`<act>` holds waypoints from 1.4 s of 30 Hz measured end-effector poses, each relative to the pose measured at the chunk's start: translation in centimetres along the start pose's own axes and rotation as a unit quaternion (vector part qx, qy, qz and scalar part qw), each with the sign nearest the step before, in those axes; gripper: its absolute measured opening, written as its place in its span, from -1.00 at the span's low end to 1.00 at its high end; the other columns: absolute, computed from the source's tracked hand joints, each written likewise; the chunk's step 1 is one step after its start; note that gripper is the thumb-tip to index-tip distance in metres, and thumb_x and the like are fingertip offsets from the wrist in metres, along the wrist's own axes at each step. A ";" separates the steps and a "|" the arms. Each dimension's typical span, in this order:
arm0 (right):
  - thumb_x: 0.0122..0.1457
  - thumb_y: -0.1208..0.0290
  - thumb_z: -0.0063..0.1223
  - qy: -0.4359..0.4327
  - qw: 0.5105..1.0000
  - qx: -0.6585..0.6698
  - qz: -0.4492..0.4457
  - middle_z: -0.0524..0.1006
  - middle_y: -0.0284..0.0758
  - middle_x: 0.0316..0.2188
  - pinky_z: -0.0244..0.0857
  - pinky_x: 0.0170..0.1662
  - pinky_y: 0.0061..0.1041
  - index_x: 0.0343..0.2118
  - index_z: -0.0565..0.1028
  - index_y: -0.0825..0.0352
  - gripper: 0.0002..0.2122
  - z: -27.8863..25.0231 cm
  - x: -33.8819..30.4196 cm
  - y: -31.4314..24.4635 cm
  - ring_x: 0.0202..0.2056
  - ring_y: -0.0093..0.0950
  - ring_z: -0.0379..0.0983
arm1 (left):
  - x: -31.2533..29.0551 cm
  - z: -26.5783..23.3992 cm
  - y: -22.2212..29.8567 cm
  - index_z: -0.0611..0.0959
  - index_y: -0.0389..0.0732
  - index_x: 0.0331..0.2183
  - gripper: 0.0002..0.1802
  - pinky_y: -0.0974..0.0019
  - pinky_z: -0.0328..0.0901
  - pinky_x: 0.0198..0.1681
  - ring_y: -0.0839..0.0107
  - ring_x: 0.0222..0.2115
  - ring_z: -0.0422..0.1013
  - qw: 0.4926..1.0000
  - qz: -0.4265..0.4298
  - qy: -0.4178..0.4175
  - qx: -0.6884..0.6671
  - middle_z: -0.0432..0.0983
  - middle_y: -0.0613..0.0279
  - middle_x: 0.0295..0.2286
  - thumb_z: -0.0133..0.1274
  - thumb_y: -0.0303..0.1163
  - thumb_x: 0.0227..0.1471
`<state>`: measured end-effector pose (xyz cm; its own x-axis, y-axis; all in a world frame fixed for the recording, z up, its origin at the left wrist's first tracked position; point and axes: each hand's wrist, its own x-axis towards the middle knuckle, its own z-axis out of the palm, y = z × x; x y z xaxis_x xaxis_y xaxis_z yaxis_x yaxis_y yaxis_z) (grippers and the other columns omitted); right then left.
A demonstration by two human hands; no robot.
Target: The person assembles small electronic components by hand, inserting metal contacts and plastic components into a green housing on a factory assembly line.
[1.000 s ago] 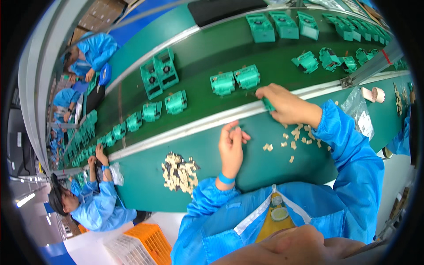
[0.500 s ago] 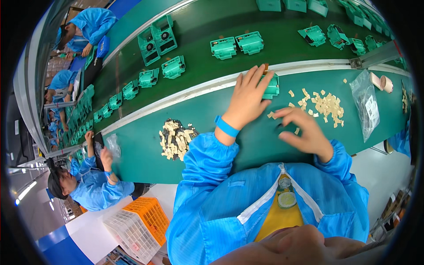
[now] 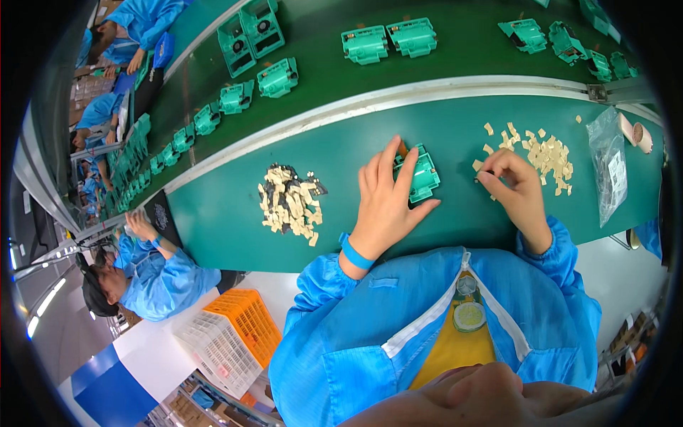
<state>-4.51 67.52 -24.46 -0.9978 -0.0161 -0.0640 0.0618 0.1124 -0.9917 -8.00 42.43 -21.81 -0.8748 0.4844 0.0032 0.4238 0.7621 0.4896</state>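
Observation:
My left hand [image 3: 384, 196] is closed round the left side of a teal plastic housing [image 3: 425, 176] on the green work table. Its thumb rests by the near edge and its index finger lies along the far left side. A small brown part [image 3: 403, 150] shows by those fingers. My right hand [image 3: 518, 183] makes a pinch to the right of the housing, apart from it. A small cream piece [image 3: 477, 165] sits at its fingertips. Beyond that hand lies a scattered heap of cream pieces [image 3: 551, 158].
A pile of cream and black pieces [image 3: 288, 199] lies to the left. At the right are a clear plastic bag [image 3: 607, 167] and a pale roll [image 3: 642, 138]. Past the metal rail [image 3: 427, 90], several teal housings [image 3: 365, 44] stand on a conveyor belt. A co-worker [image 3: 167, 274] sits at left.
The teal housing has come away from the rail toward me with my left hand. My right hand has moved rightward, its fingers drawing into a pinch. The whole view has shifted slightly.

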 end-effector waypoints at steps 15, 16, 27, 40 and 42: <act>0.17 0.69 0.18 -0.010 0.953 0.216 0.213 0.51 -0.39 -0.26 0.37 -0.14 -0.63 -0.43 0.41 0.34 -0.84 4.8 0.8 0.4 -0.26 -0.66 0.45 | -0.5 2.6 -1.5 0.51 -0.16 0.12 -0.30 -0.25 0.02 0.30 0.07 0.16 0.27 0.990 -0.006 0.023 -0.139 0.40 0.15 0.11 0.31 -0.41 -0.14; 0.17 0.69 0.18 -0.009 0.953 0.214 0.213 0.51 -0.39 -0.26 0.37 -0.14 -0.63 -0.43 0.41 0.34 -0.84 4.8 0.7 0.3 -0.26 -0.66 0.45 | -0.4 2.6 -1.5 0.52 -0.16 0.11 -0.30 -0.25 0.01 0.30 0.07 0.17 0.26 0.989 -0.004 0.025 -0.143 0.40 0.15 0.11 0.30 -0.42 -0.14; 0.14 0.64 0.25 -0.032 0.965 0.123 0.229 0.48 -0.48 -0.39 0.30 -0.25 -0.66 -0.43 0.43 0.33 -0.83 5.0 1.4 -0.1 -0.34 -0.72 0.40 | -0.3 2.4 -1.8 0.54 -0.15 0.08 -0.35 -0.28 -0.04 0.31 0.08 0.15 0.28 0.987 -0.011 0.025 -0.155 0.41 0.16 0.09 0.28 -0.45 -0.14; 0.13 0.65 0.22 -0.026 0.959 0.166 0.227 0.48 -0.46 -0.36 0.30 -0.25 -0.66 -0.44 0.39 0.32 -0.81 6.2 2.1 0.2 -0.32 -0.72 0.41 | -0.2 2.7 -2.3 0.55 -0.15 0.07 -0.34 -0.25 -0.02 0.31 0.08 0.14 0.30 0.985 -0.015 0.036 -0.170 0.44 0.18 0.08 0.24 -0.49 -0.18; 0.13 0.66 0.22 -0.044 0.960 0.148 0.235 0.48 -0.46 -0.38 0.29 -0.25 -0.67 -0.43 0.40 0.32 -0.82 6.4 2.3 0.2 -0.33 -0.72 0.40 | -0.2 2.7 -2.4 0.55 -0.15 0.07 -0.34 -0.25 -0.02 0.31 0.08 0.13 0.31 0.985 -0.015 0.037 -0.171 0.45 0.18 0.08 0.24 -0.50 -0.18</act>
<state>-6.59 61.15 -25.47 -0.8536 -0.1175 -0.5075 0.5206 -0.1603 -0.8386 -8.23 41.61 -25.31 -0.9060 0.4212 0.0412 0.3045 0.5811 0.7547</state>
